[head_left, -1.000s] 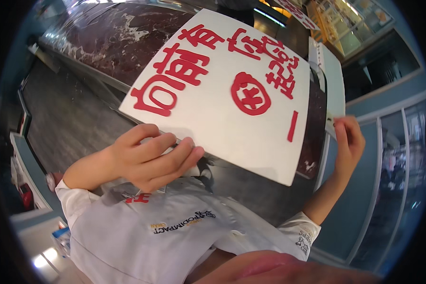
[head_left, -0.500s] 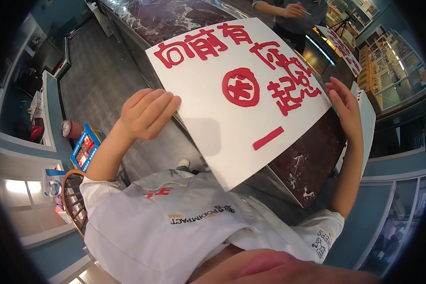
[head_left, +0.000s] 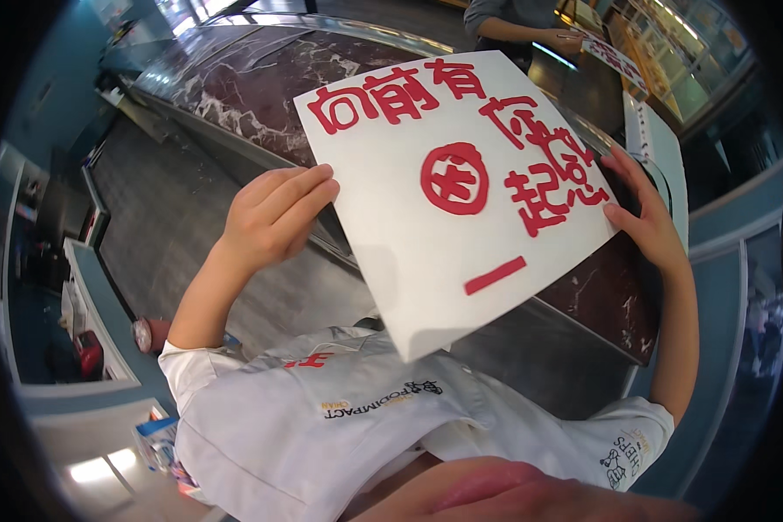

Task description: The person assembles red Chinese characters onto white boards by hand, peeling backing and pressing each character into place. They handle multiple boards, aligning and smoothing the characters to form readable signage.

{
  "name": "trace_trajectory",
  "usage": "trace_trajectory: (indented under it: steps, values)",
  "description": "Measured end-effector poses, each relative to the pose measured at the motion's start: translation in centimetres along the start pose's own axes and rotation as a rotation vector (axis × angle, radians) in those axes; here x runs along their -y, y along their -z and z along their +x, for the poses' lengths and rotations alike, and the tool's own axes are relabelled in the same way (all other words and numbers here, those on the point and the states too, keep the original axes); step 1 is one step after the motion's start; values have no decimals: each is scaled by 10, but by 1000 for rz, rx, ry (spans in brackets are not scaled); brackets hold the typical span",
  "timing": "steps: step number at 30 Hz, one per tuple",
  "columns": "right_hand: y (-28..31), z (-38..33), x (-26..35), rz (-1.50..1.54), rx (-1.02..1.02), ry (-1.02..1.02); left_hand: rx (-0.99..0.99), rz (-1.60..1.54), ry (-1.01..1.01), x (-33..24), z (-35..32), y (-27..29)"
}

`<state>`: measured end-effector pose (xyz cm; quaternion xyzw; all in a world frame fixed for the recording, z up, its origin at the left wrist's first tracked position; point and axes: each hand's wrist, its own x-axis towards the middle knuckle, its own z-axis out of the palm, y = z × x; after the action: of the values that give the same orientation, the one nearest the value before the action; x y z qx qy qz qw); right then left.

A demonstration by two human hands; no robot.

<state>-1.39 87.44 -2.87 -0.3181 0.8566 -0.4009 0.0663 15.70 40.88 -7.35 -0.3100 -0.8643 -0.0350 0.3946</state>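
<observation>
A white sheet of card (head_left: 374, 235), tilted in front of my chest, bears red characters, a red ringed emblem (head_left: 454, 178) and a short red bar (head_left: 495, 276). My left hand (head_left: 277, 213) pinches its left edge, fingertips pressed together there. At the opposite edge, my right hand (head_left: 648, 217) grips the card with the thumb on the front and the fingers along the side. The card's lower corner hangs near my white top (head_left: 322, 418). What lies behind the card is hidden.
Beyond the card stretches a dark red marble counter (head_left: 261, 96), with grey floor (head_left: 161, 226) to its left. Across it stands a person with a grey sleeve (head_left: 496, 19), near another red-marked white sheet (head_left: 616, 63). A pinkish bucket (head_left: 152, 335) stands at left.
The view has swung, and more of the counter's far side shows. My right thumb has come down onto the card's front. The wooden chair and the blue box have left view.
</observation>
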Motion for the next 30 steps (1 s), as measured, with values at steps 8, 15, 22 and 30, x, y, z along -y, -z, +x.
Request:
trace_trajectory:
  steps: [8,15,22,30]
  values:
    - [-26,-21,39,-42,-154,-206,121,-169,183,13,2,13]
    - [-28,-32,71,-100,-186,-341,207,-213,319,35,30,7]
    - [-36,-48,94,135,-245,-435,346,-430,355,83,61,-17]
    - [-37,-81,96,328,-195,-460,446,-470,218,67,91,-23]
